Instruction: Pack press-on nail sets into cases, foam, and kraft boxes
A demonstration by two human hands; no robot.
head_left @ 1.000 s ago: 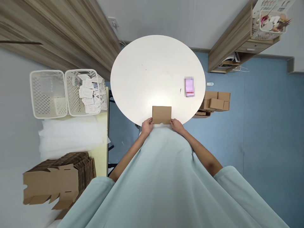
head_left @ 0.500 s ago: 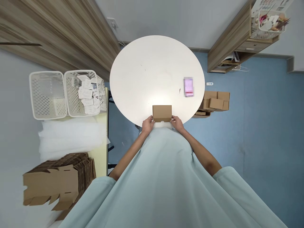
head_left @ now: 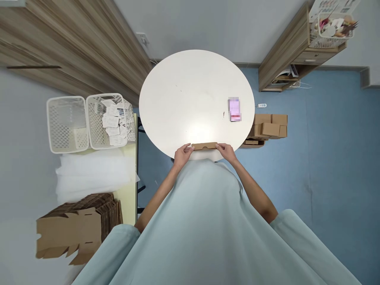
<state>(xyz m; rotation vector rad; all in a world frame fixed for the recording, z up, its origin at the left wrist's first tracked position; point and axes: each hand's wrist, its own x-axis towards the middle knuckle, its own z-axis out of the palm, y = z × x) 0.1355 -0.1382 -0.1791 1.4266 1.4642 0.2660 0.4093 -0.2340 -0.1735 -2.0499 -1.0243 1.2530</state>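
Observation:
A small brown cardboard box (head_left: 204,146) is at the near edge of the round white table (head_left: 192,83), its narrow side with a half-round notch facing me. At the box's left end is my left hand (head_left: 181,155), thumb against the corner and fingers bent around that end. My right hand (head_left: 227,152) pinches the right end between thumb and fingers. The box looks tilted up, with its broad top hardly visible. Whether its underside touches the table is hidden.
A phone with a blurred screen (head_left: 234,109) lies on the table's right. Brown boxes (head_left: 270,126) are piled beyond that edge. On my left are white baskets (head_left: 67,124), one holding white cards, white sheets (head_left: 95,172) and stacked flat cardboard blanks (head_left: 71,233).
The box has turned from showing its broad top to showing its narrow notched side. My right hand has shifted slightly right, my left slightly left, and the view has moved a little.

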